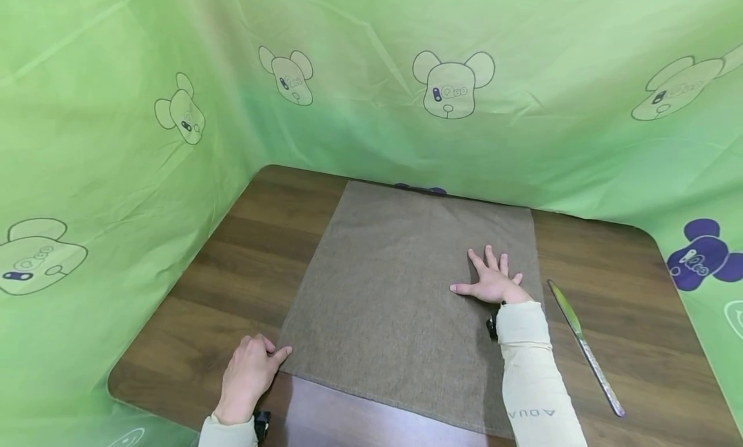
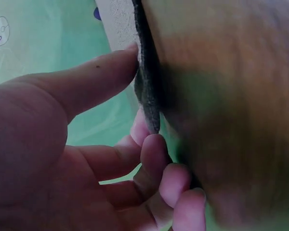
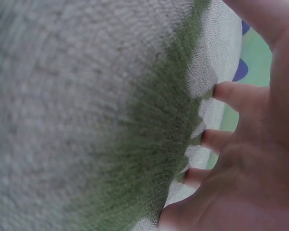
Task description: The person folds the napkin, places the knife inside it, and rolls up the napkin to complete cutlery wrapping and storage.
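Observation:
A grey-brown cloth (image 1: 400, 279) lies spread flat over the middle of the wooden table. At its near left corner, my left hand (image 1: 251, 369) pinches the edge. In the left wrist view the thumb of the left hand (image 2: 101, 91) lies on one side of the cloth's edge (image 2: 147, 72), with curled fingertips by the corner. My right hand (image 1: 492, 280) rests on the right part of the cloth with its fingers spread. The right wrist view shows fingertips of the right hand (image 3: 241, 130) touching the fabric (image 3: 86, 106).
A table knife (image 1: 580, 337) with a patterned handle lies right of the cloth, beside my right forearm. Wood of the table (image 1: 203, 305) shows on both sides. A green printed curtain (image 1: 371, 111) hangs around the table's back and sides.

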Demonstrator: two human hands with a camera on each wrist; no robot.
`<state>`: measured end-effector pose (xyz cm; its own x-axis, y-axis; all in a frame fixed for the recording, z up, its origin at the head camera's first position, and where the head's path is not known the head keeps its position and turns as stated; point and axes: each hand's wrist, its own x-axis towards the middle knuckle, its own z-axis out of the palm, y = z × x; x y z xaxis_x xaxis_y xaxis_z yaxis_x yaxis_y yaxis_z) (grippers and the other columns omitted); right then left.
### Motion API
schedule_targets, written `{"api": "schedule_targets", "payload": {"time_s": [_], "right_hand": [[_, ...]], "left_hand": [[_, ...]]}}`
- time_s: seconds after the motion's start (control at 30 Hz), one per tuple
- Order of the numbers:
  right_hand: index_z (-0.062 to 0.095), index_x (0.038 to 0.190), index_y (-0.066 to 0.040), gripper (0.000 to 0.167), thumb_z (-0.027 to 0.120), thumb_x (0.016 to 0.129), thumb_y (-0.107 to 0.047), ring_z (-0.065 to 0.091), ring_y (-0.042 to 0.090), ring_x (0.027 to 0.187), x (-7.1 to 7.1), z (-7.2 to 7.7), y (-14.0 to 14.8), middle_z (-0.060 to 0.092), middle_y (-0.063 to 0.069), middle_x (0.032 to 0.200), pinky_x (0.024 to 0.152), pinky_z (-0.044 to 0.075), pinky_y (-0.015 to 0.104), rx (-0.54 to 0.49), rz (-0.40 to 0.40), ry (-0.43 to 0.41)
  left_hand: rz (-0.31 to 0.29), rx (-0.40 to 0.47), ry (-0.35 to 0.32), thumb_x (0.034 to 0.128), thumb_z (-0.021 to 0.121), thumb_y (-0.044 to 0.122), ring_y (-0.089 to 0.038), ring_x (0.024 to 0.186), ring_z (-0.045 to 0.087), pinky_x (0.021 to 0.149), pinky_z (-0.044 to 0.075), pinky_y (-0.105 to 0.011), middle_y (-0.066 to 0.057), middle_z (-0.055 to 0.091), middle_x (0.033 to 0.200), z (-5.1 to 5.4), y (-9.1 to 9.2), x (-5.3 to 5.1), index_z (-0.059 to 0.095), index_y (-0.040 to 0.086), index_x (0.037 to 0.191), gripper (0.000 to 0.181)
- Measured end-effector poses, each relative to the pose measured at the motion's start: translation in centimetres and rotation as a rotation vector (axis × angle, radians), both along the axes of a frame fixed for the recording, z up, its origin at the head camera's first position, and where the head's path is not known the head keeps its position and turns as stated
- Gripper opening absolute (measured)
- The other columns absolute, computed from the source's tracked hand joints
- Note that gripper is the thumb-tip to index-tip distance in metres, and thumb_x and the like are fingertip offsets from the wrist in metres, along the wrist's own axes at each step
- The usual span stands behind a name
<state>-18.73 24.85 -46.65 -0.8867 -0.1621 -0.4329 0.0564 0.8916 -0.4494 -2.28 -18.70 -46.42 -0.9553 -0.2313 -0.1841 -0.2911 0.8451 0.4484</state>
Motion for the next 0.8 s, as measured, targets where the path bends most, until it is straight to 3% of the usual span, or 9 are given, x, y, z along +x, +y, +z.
{"api": "schedule_targets", "payload": {"time_s": [0.37,0.8], "right_hand": [[0.007,0.155,-0.009,0.106,0.063,0.082,-0.061,-0.022,0.056,0.139,0.27,0.02,-0.05,-0.018,0.027,0.157,0.096,-0.011,0.082,0.001,-0.005,0.008],[0.007,0.156,-0.010,0.105,0.063,0.083,-0.060,-0.022,0.054,0.140,0.37,-0.02,0.11,-0.017,0.027,0.157,0.098,-0.010,0.081,0.010,-0.016,0.012]], "left_hand": [[-0.042,-0.017,0.000,0.0853,0.071,0.027,-0.029,0.073,0.060,0.062,0.047,-0.047,-0.010,0.055,0.083,0.10,0.38,-0.03,0.060,0.008,0.082,0.022],[-0.065,-0.011,0.018,0.0869,0.069,0.026,-0.033,0.068,0.064,0.054,0.044,-0.045,-0.016,0.067,0.079,0.27,0.39,0.09,0.056,0.005,0.091,0.025]]}}
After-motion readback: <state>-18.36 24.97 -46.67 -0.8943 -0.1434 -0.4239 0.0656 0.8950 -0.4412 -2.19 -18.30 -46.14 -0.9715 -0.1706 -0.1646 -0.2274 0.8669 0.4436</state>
